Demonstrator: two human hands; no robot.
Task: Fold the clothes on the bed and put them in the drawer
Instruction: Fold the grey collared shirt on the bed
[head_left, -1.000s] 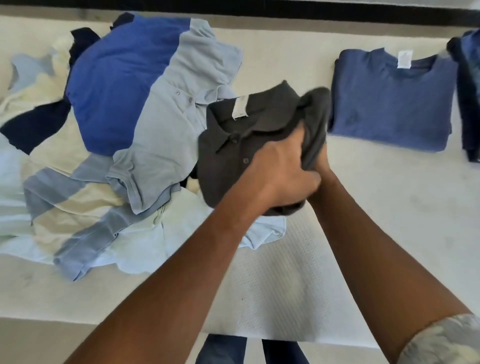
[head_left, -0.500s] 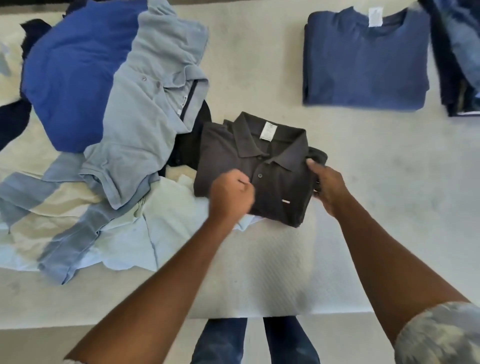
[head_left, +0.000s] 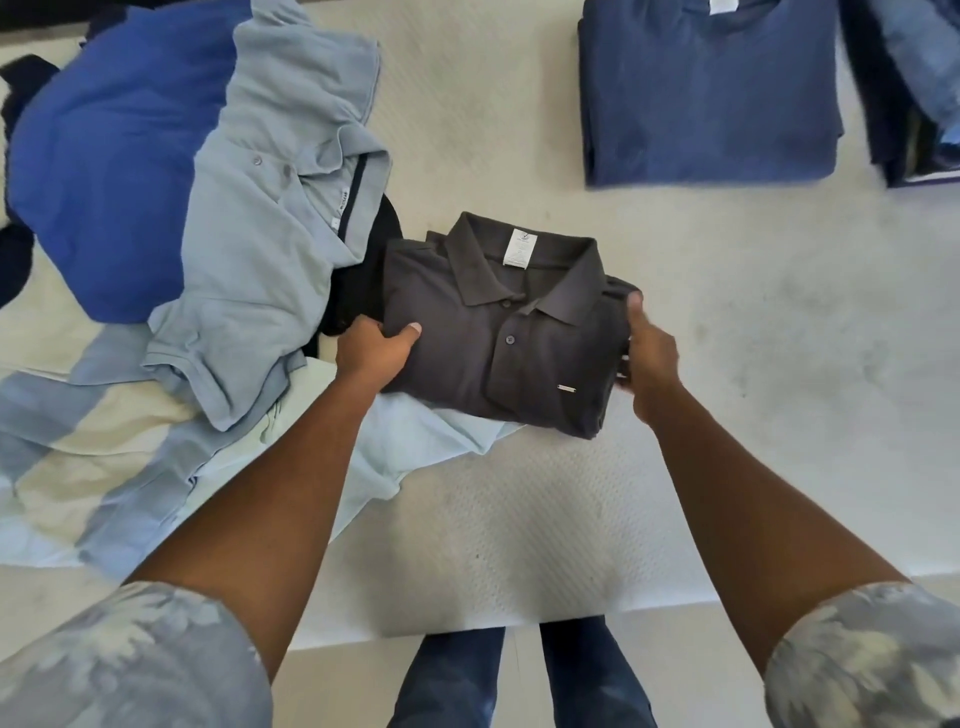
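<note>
Both hands hold the folded dark polo shirt lying on the bed, left hand pinching its left edge with thumb on top, right hand curled round its right edge; lift it level with even pressure so the folds stay flat, clear of the loose pile.

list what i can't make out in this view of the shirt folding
Head view only:
- Drawer: outside the frame.
- Left hand fingers: tucked under the dark grey folded polo shirt; only the thumb shows.
- Right hand: motion-blurred, fingers behind the shirt's edge.
- White neck label: print too small to read.
- Folded navy blue T-shirt: collar cut off by the top edge.
- Black garment: mostly buried under the light blue polo shirt.
</note>
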